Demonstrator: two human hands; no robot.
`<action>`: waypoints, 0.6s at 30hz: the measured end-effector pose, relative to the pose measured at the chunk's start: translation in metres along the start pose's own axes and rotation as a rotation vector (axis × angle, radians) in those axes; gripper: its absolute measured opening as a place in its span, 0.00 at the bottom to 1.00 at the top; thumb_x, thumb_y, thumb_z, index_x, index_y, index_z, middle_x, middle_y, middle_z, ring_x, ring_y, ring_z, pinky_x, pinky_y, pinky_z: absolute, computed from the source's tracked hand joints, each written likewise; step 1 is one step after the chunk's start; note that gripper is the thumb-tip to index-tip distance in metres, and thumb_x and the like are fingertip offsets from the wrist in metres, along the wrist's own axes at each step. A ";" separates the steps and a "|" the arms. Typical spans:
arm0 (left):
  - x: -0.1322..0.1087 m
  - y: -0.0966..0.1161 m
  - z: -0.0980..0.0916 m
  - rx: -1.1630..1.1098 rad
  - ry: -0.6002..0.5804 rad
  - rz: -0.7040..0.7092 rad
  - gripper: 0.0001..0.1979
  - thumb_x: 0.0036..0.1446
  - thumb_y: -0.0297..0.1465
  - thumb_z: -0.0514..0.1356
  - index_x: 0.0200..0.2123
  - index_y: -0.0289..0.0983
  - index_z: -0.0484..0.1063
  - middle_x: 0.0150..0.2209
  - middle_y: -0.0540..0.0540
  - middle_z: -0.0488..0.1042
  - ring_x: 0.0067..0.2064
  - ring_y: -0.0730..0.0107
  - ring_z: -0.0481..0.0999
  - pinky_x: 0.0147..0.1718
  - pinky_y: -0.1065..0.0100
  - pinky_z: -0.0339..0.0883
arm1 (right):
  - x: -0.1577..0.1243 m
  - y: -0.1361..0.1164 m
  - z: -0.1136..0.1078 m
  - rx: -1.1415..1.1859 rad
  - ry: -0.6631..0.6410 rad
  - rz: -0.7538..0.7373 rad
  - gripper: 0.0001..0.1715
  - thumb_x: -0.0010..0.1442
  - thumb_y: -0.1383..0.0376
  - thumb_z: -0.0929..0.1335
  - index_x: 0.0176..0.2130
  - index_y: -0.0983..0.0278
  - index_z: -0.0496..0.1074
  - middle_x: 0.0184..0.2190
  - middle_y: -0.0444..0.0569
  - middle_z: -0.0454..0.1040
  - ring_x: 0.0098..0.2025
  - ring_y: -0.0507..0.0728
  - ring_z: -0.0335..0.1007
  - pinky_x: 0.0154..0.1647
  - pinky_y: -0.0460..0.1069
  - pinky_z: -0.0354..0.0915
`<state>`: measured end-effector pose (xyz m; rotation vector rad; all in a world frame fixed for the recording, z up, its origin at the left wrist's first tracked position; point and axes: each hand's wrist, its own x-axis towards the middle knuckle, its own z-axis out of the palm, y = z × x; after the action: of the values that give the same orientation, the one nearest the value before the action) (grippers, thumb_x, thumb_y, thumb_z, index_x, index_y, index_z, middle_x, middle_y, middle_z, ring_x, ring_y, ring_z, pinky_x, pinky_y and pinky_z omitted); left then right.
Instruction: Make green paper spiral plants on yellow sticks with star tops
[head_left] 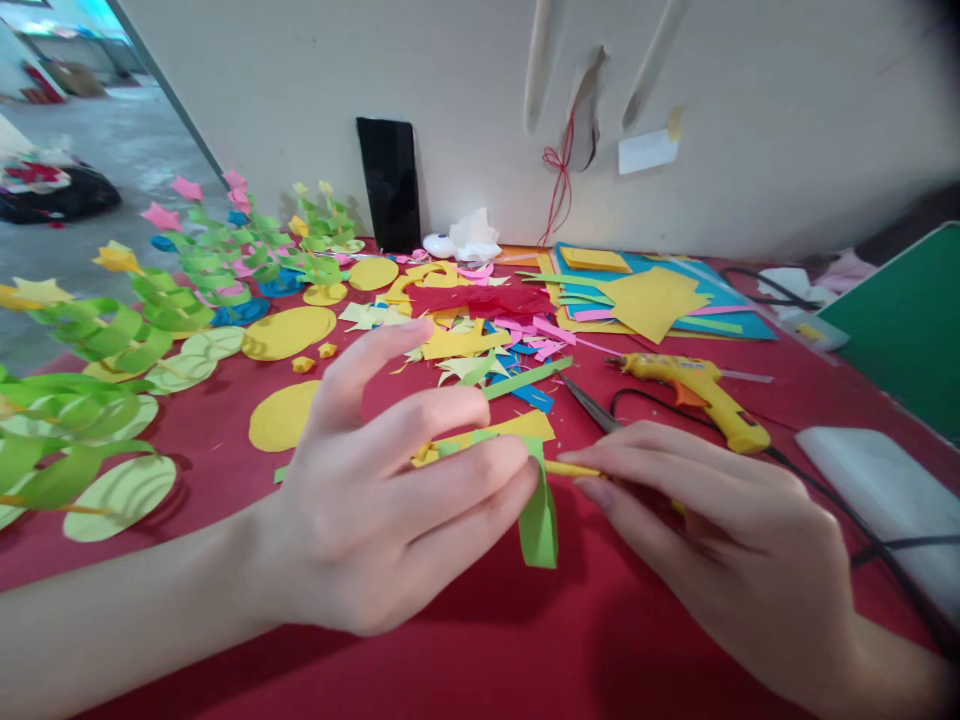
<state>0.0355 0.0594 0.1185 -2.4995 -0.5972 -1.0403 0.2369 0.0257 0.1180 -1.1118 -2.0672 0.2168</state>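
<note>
My left hand (405, 490) is closed on a green paper strip (538, 520), whose end hangs down past the fingertips. From beside the strip a thin rolled yellow paper stick (566, 468) runs across to my right hand (727, 540). Thumb and forefinger of that hand pinch the stick's end. Dark pointed scissors blades (591, 405) stick out beyond the right fingers; their handles are mostly hidden, so I cannot tell how they are held. Yellow paper pieces (532, 428) lie behind the left fingers. A yellow paper disc (283, 415) is on the table by the left hand.
Finished paper plants (217, 250) with curled green leaves stand at the left. Paper scraps (465, 340) cover the middle of the red table (480, 650). A yellow glue gun (697, 390) with a black cable lies right. A phone (390, 185) leans on the back panel.
</note>
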 end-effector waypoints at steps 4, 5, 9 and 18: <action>-0.001 0.000 0.000 0.000 -0.008 -0.010 0.07 0.50 0.25 0.62 0.25 0.43 0.73 0.30 0.64 0.77 0.34 0.75 0.74 0.57 0.58 0.55 | 0.001 0.000 0.001 0.021 -0.019 0.026 0.06 0.53 0.72 0.67 0.33 0.62 0.70 0.28 0.40 0.74 0.28 0.46 0.70 0.29 0.37 0.66; -0.001 0.000 0.000 0.006 -0.018 -0.003 0.06 0.50 0.26 0.62 0.25 0.43 0.73 0.31 0.63 0.77 0.34 0.74 0.74 0.57 0.56 0.54 | 0.001 0.000 0.001 0.021 -0.015 0.029 0.06 0.53 0.72 0.67 0.33 0.62 0.71 0.28 0.40 0.74 0.28 0.46 0.70 0.29 0.37 0.66; -0.002 -0.002 0.000 0.019 -0.055 0.013 0.06 0.48 0.26 0.63 0.32 0.41 0.73 0.33 0.56 0.77 0.37 0.69 0.73 0.56 0.52 0.54 | 0.000 0.003 0.002 -0.026 0.043 0.050 0.05 0.53 0.72 0.67 0.32 0.63 0.72 0.28 0.42 0.74 0.29 0.47 0.70 0.31 0.38 0.66; 0.008 0.012 -0.008 -0.490 -0.277 -0.258 0.08 0.54 0.22 0.53 0.33 0.36 0.70 0.29 0.51 0.77 0.29 0.77 0.74 0.29 0.78 0.70 | 0.008 0.012 0.001 0.359 0.033 0.449 0.06 0.54 0.68 0.66 0.28 0.61 0.74 0.25 0.43 0.70 0.27 0.50 0.66 0.25 0.42 0.64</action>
<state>0.0427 0.0473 0.1274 -3.0937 -0.8500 -1.0352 0.2412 0.0392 0.1161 -1.3198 -1.6393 0.7523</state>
